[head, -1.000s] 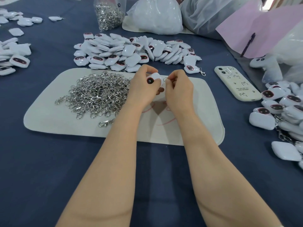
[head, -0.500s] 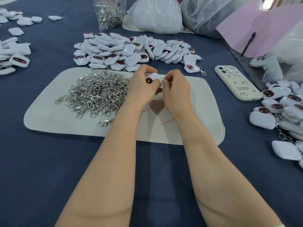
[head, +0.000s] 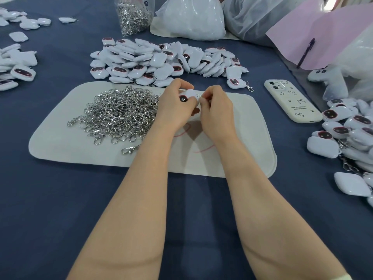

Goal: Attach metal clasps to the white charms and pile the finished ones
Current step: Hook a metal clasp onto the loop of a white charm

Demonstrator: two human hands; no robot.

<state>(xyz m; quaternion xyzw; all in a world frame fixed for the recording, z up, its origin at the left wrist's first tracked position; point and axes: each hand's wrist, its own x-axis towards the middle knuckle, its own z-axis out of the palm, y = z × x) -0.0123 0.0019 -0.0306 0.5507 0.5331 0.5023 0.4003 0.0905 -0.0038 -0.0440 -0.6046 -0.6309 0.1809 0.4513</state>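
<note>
Charm (head: 189, 93) — pinched between both hands' fingers (head: 182, 85).

Small piecework assembly wkshop: desk (head: 60, 199) w/ blue cloth, heaps of white charms (head: 161, 57), loose metal clasps (head: 119, 112) on pale mat (head: 60, 146), bagged clasps (head: 133, 15) & stock bags (head: 191, 19) behind.

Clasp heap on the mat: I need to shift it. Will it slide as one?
The clasp heap likely drags as a tangled clump, since chains and hooks interlock. Stragglers like the lone clasp may stay behind. Probably heavy for its size, being metal.
</note>
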